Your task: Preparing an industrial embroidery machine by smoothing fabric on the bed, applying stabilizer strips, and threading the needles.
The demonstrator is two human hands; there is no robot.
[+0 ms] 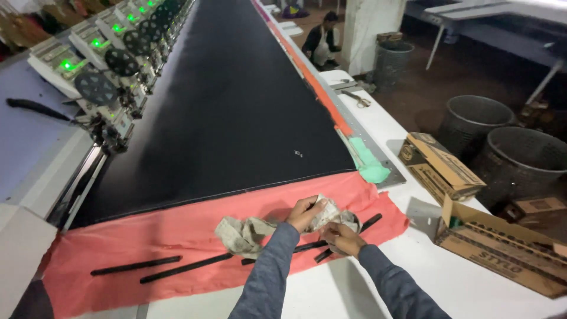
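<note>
Red cloth, four black bars, one rag

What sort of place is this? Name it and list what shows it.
Probably a textile embroidery workshop. A row of machine heads with green lights runs along a long black fabric stretched on the bed, edged with red cloth. Both hands, left hand and right hand, hold a crumpled rag.

Both hands meet on a crumpled rag lying on a cloth strip across the counter. At twelve o'clock stretches a long fabric sheet; at ten, a row of machine heads. Flat bars lie at eight o'clock, cardboard boxes at three, and bins behind them.
</note>
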